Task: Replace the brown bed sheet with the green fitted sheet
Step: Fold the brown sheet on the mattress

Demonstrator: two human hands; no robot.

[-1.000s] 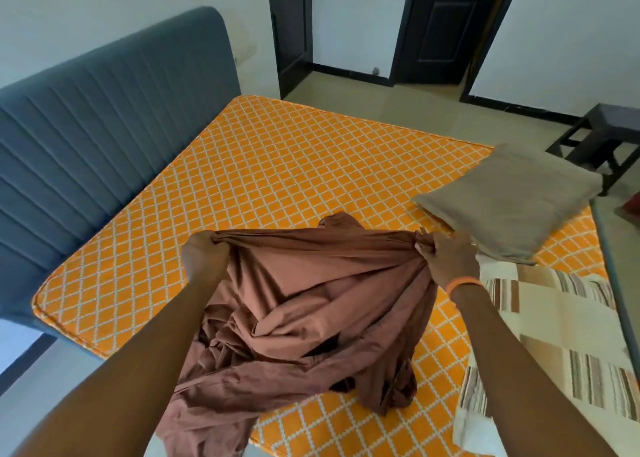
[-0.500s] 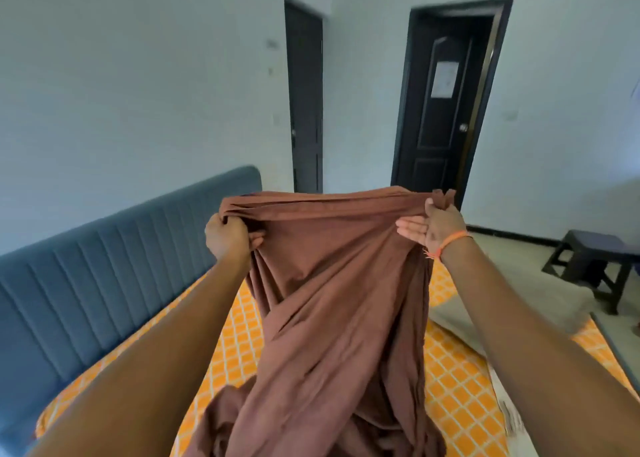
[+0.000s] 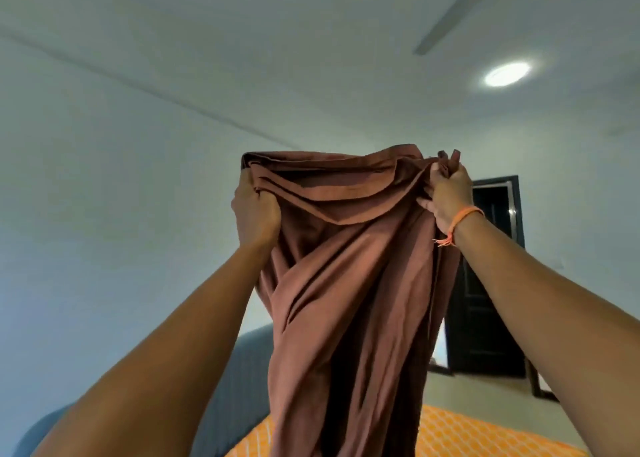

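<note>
Both hands are raised overhead, the left hand [image 3: 256,210] and the right hand [image 3: 446,195] each clenched around the bunched top edge of the brown bed sheet [image 3: 346,283]. An orange string band [image 3: 464,219] circles the right wrist. Below, a corner of the orange lattice-patterned mattress [image 3: 467,432] shows beside the grey-blue padded headboard [image 3: 242,380]; a dark door [image 3: 485,283] stands behind, with a round ceiling light [image 3: 507,73] and a fan blade [image 3: 453,14] above. Half a second ago the sheet was held at chest height; now it is far higher and the view tilts toward the ceiling. The fabric spans between the fists and hangs straight down between the forearms.
</note>
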